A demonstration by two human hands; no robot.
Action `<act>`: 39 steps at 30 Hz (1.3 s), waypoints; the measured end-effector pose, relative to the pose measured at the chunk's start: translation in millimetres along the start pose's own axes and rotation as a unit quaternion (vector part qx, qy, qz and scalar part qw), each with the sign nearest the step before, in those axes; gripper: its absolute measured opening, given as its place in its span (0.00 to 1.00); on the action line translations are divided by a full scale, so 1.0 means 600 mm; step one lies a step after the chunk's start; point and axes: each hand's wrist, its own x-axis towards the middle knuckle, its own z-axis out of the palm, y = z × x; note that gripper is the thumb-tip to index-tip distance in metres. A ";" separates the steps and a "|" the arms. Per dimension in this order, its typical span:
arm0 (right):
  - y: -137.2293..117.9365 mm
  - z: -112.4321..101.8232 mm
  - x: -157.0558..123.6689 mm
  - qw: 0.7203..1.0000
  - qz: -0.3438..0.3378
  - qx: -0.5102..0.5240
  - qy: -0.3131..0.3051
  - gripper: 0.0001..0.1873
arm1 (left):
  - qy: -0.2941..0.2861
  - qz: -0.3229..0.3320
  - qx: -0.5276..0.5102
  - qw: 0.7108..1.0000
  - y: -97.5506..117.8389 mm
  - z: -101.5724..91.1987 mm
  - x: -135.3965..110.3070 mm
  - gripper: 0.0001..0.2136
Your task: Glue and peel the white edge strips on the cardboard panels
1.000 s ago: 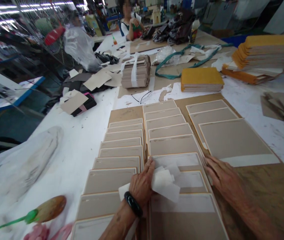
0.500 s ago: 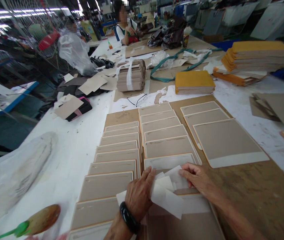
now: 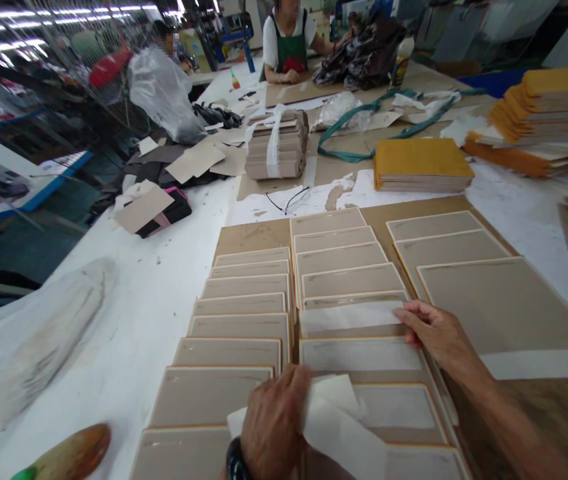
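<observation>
Thin beige panels (image 3: 347, 280) with pale, orange-edged borders lie overlapped in columns on a brown board (image 3: 254, 235). In my right hand (image 3: 437, 330), thumb and fingers pinch the right end of a white paper strip (image 3: 347, 319), which lies across a panel in the middle column. Closer to me, my left hand (image 3: 277, 417) is closed on several loose white paper strips (image 3: 341, 423) that fan out on both sides of it. Its fingers are slightly blurred. Other white strips (image 3: 394, 405) lie along the nearer panels of that column.
A brush-like tool with a brown, rounded body (image 3: 71, 453) lies at lower left by clear plastic (image 3: 64, 353). Behind the board are a yellow-topped stack (image 3: 421, 163), a tied beige bundle (image 3: 277, 147) and a green strap (image 3: 347, 155). Another person (image 3: 291, 43) sits across the table.
My right hand has moved away from the loose strips to a panel farther up, with one strip now across it. My left hand has shifted slightly nearer to me. The view has turned left.
</observation>
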 end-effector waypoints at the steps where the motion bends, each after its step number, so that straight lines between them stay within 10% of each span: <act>1: 0.001 0.001 0.003 1.000 0.005 -0.002 0.001 0.18 | -0.004 0.019 0.009 1.000 0.008 0.004 0.011 0.17; 12: -0.007 -0.004 0.007 0.999 0.030 -0.024 0.023 0.18 | 0.006 0.027 0.120 0.992 0.031 0.028 0.110 0.35; 39: -0.005 0.001 0.020 0.994 0.027 -0.080 0.075 0.18 | -0.066 -0.003 0.129 0.989 0.031 0.028 0.130 0.39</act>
